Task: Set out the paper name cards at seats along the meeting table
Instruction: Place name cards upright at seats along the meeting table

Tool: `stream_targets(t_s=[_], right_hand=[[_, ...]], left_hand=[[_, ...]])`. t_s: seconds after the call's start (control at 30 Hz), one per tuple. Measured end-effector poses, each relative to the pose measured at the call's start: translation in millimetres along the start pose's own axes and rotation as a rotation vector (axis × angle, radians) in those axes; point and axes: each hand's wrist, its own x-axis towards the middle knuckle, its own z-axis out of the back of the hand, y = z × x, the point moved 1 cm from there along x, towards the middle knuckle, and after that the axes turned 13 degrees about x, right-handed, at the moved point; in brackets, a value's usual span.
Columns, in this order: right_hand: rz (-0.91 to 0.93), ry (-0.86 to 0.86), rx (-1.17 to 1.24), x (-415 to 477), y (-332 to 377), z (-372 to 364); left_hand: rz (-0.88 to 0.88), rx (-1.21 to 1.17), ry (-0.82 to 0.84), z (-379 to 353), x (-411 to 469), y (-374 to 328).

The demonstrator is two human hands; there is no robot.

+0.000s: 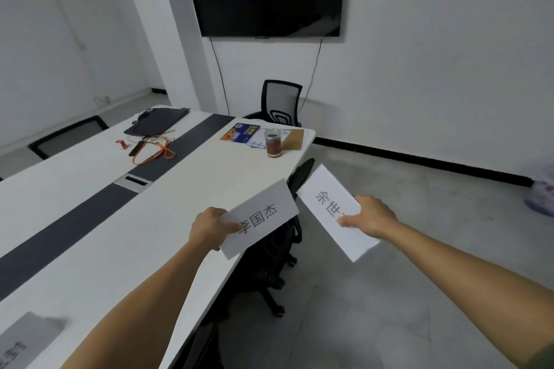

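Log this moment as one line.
left grip holds white paper name card over white meeting table edge | right grip holds second white paper card beyond table

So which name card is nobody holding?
The blurry card sitting on the table, at the bottom left. The left hand pinches the middle card and the right hand holds the right card.
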Motion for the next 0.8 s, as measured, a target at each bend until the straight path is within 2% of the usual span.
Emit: stream_targets(t_s=[0.17,0.4,0.6,0.8], right_hand=[[0.065,0.091,-0.022,113.9,33.3,0.5],[0.175,0.217,-0.036,263.6,80.3,-49.5],[0.170,0.289,-0.101,373.3,117.9,-76.7],[0.143,0.362,-0.188,451.5,124.7,-110.9]], left_hand=[[0.138,-0.019,-0.025,3.5,64.7,0.4],[0.260,-0.042,-0.053,11.2,184.7,21.1],[0.372,-0.051,-0.022,10.1,259.9,28.4],[0.487,-0.053,-0.020,-11.5,295.0,37.2]])
